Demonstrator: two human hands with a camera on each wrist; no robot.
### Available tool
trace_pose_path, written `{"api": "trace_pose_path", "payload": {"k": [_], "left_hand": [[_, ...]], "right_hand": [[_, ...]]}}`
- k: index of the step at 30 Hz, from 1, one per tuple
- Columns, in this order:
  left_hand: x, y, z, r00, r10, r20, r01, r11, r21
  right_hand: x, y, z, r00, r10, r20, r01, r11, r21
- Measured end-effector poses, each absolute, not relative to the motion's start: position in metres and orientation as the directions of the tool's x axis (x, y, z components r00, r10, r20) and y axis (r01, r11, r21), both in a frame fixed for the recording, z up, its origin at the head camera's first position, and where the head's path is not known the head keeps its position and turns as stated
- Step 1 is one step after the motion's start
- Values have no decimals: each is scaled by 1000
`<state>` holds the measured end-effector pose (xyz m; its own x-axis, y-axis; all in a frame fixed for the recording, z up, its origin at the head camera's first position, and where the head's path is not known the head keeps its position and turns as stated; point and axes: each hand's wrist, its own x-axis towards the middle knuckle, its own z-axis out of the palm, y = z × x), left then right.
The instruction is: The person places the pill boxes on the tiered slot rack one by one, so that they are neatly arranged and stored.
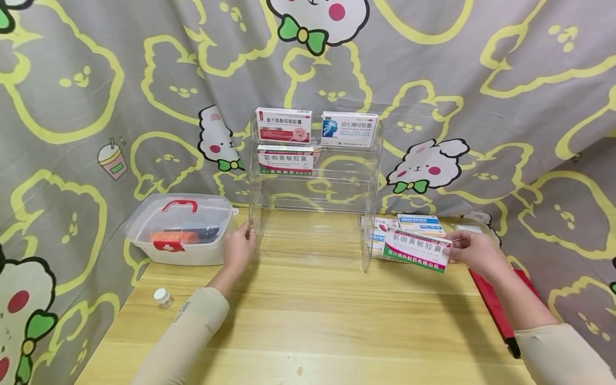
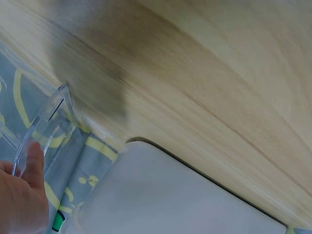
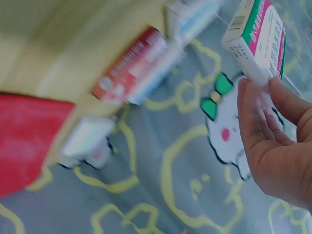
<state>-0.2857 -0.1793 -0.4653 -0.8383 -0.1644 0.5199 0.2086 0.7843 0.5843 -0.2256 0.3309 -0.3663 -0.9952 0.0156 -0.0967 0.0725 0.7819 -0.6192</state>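
A clear acrylic tiered shelf (image 1: 315, 214) stands at the middle back of the wooden table. It carries a red-and-white medicine box (image 1: 284, 124), a blue-and-white box (image 1: 349, 129) and a green-and-pink box (image 1: 285, 160). My left hand (image 1: 247, 232) grips the shelf's left side wall; in the left wrist view the thumb (image 2: 33, 163) lies against the clear edge (image 2: 46, 124). My right hand (image 1: 452, 247) pinches one end of a pink-and-green medicine box (image 1: 417, 249), held above the table to the right of the shelf. The right wrist view shows that box (image 3: 258, 39) between thumb and fingers (image 3: 253, 112).
Several more medicine boxes (image 1: 414, 223) lie behind the held box. A clear first-aid case with a red handle (image 1: 180, 227) sits left of the shelf. A small white-capped bottle (image 1: 163, 297) stands near the left edge. A red bag (image 1: 495, 307) hangs off the right edge.
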Motion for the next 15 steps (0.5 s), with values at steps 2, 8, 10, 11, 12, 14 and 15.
{"api": "trace_pose_path", "payload": {"k": [2,8,10,11,12,14,15], "left_hand": [[-286,-179,-466,-840,-156,520,213,787,580],[-285,-179,-466,-836,-150,527,222,787,575],[-286,-179,-466,-832,-150,533,227,786,575],[-286,-179,-466,-831,-151,536,227,787,573],[-286,-179,-466,-830,-151,537,227,787,573],[-287,-180,-467,-830,-154,536,223,789,572],[-287,-180,-467,-833,-155,532,220,788,575]], "right_hand": [[-225,332,-354,-998,42,-54,66,800,-597],[-222,332,-318,-994,113,6,89,820,-565],[-223,331,-307,-991,135,17,101,814,-572],[-224,330,-302,-988,148,30,105,814,-571],[-226,328,-297,-986,162,38,111,811,-574],[-229,325,-287,-982,182,51,119,803,-583],[-231,323,-282,-980,190,56,121,799,-590]]}}
